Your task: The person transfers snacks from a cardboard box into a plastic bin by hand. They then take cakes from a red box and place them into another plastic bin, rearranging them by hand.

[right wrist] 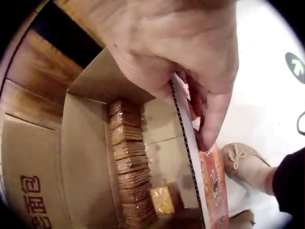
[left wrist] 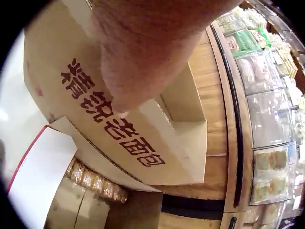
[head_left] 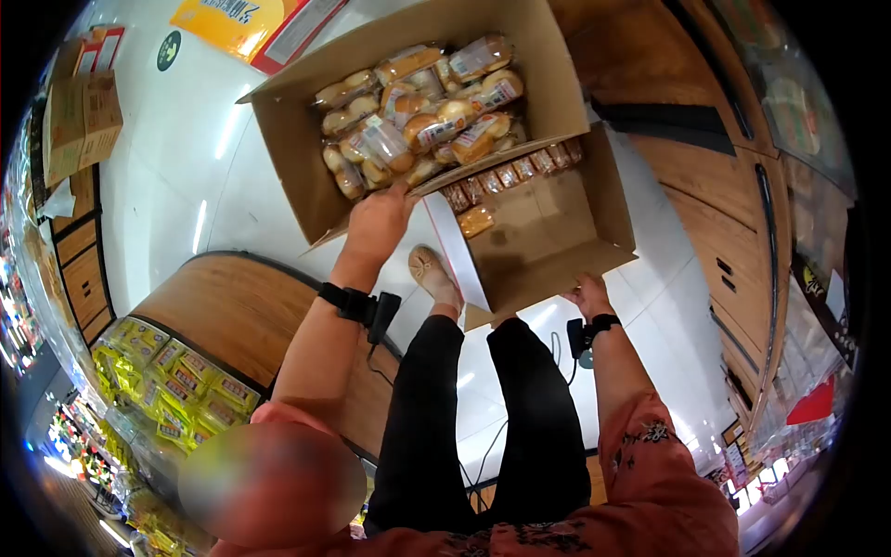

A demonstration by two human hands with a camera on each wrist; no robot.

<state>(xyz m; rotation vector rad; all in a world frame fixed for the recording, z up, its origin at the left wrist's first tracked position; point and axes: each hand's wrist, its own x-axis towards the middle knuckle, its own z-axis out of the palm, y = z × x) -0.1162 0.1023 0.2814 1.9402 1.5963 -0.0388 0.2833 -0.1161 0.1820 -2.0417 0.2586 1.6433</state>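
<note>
A large cardboard box holds many wrapped bread rolls. My left hand grips its near wall at the top edge; in the left wrist view, dark red printed characters run along that wall below the hand. Against it stands a smaller cardboard box, open at the top. Inside, wrapped biscuit packs line one wall, and a single yellowish pack lies beside the row. My right hand pinches the smaller box's near wall, thumb and fingers on either side of its edge.
Wooden cabinets stand close on the right. A curved wooden counter with yellow packets is at the left. A yellow-and-red box lies behind the large one. My foot is beside the smaller box.
</note>
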